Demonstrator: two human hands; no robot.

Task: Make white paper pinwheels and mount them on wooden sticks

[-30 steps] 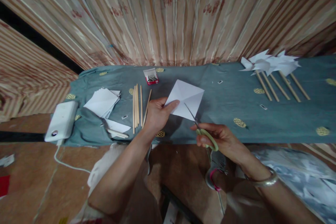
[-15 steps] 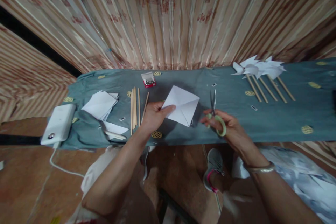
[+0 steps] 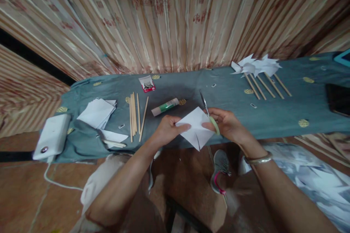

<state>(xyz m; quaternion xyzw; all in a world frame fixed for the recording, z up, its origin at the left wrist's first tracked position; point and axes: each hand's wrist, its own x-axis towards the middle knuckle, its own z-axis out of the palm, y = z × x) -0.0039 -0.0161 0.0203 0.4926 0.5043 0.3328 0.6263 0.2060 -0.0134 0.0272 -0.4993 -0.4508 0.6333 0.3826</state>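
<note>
Between my hands is a white square sheet of paper (image 3: 195, 122) with a slit running in from its near corner. My left hand (image 3: 169, 130) pinches its left corner, thumb on top. My right hand (image 3: 225, 123) holds scissors (image 3: 214, 123) with pale green handles, blades pointing away from me, and its thumb also presses the sheet's right side. Just beyond my left hand lies a green and white glue stick (image 3: 165, 107). Several wooden sticks (image 3: 133, 113) lie to the left of it.
A paper stack (image 3: 95, 113) and a white power bank (image 3: 51, 136) with a cable are at the left. A small red box (image 3: 147, 84) of metal pins stands at the back. Several paper pinwheels (image 3: 257, 67) on sticks lie back right, a dark phone (image 3: 339, 98) at far right.
My right hand has come left with the scissors and now touches the paper too. The sheet has moved nearer to me and turned, uncovering the glue stick. The view has shifted right.
</note>
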